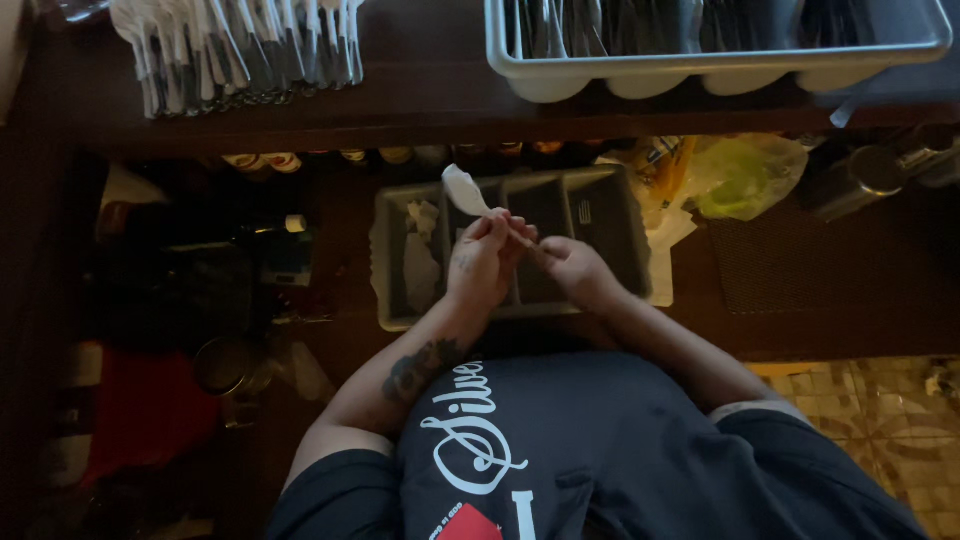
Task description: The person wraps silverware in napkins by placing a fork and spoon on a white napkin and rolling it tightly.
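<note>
Above the grey cutlery tray [628, 245] on the dark lower shelf, both hands met over its middle compartments. The left hand [478, 262] was closed in a pinch on a white plastic spoon [464, 189], thumb and forefinger gripping the handle end while the bowl stuck up and away toward the shelf edge. The right hand [568, 266] was curled narrow just beside it, fingertips meeting the left hand's at the handle; whether it gripped the spoon itself or something small at its end could not be made out in the dim light.

The spoon looked very light, thin and stiff, likely to snap if bent hard and a bit slippery on its smooth bowl, so the narrow handle seemed the sound place to hold it, as it was held.

Both forearms came forward from the body, elbows out, wrists bent inward so the hands faced each other. The left forearm carried a dark tattoo.

Crumpled white paper [420, 262] lay in the tray's left compartments, and a metal fork [584, 212] in a right one. On the upper shelf stood a bundle of white plastic cutlery [240, 50] and a white bin of metal cutlery [700, 70]. A green-yellow plastic bag [745, 175] lay to the right.
</note>
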